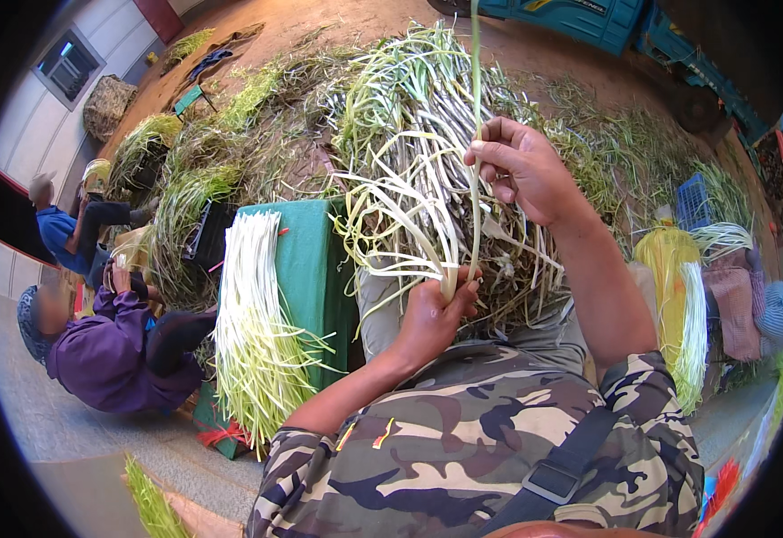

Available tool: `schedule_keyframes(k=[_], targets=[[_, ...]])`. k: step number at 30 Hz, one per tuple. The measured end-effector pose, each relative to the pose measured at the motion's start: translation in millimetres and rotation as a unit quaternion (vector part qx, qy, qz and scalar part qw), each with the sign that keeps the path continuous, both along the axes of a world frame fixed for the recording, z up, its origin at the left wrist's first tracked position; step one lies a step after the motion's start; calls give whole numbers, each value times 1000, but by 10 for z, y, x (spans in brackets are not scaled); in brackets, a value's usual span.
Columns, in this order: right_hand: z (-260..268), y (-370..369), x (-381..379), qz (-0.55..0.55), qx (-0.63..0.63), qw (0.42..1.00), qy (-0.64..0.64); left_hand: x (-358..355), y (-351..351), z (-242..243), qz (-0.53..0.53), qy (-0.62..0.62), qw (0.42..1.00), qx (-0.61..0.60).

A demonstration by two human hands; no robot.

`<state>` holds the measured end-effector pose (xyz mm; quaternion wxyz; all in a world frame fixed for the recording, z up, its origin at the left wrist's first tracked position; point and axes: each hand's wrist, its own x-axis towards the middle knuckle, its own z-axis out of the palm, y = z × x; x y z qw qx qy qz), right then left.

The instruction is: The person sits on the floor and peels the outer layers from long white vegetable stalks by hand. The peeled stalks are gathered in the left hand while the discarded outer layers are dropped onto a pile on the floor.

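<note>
My left hand point(435, 309) is closed around the white lower ends of several pale leafy stalks point(425, 245), whose yellowish leaves splay to the left. Between thumb and fingers, my right hand point(516, 165) pinches a single long stalk point(475, 215); its lower end reaches the left hand and its green top rises out of the picture. Beneath and beyond both hands lies a large heap of untrimmed stalks point(432, 101) with green leaves. To the left, a neat bundle of white stalks with yellow-green tips point(250, 289) rests on a green stand point(311, 269).
Two people sit at the left, one in a purple jacket point(99, 363), one in a blue shirt point(58, 232). Cut leaves point(257, 148) litter the ground. At the right are a yellow sack point(664, 259) and a blue crate point(693, 202). A blue vehicle point(566, 23) stands at the top.
</note>
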<state>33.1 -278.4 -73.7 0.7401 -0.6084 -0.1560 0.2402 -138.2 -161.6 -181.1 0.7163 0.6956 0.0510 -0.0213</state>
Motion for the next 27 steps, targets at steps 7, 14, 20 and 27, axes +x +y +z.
schedule_keyframes(k=[7, 14, 20, 27], targets=[[30, 29, -6, 12, 64, 997, 31, -12, 25, 24, 3, -1, 1000, -4], [57, 58, 24, 16, 100, 994, 44, -53, 69, 52, -1, -12, 1000, -19], [20, 159, 12, -64, 30, 997, -16, -32, 66, 70, 9, -18, 999, -32], [158, 74, 57, -105, 49, 991, -61, -29, 90, 112, -6, -31, 998, -51]])
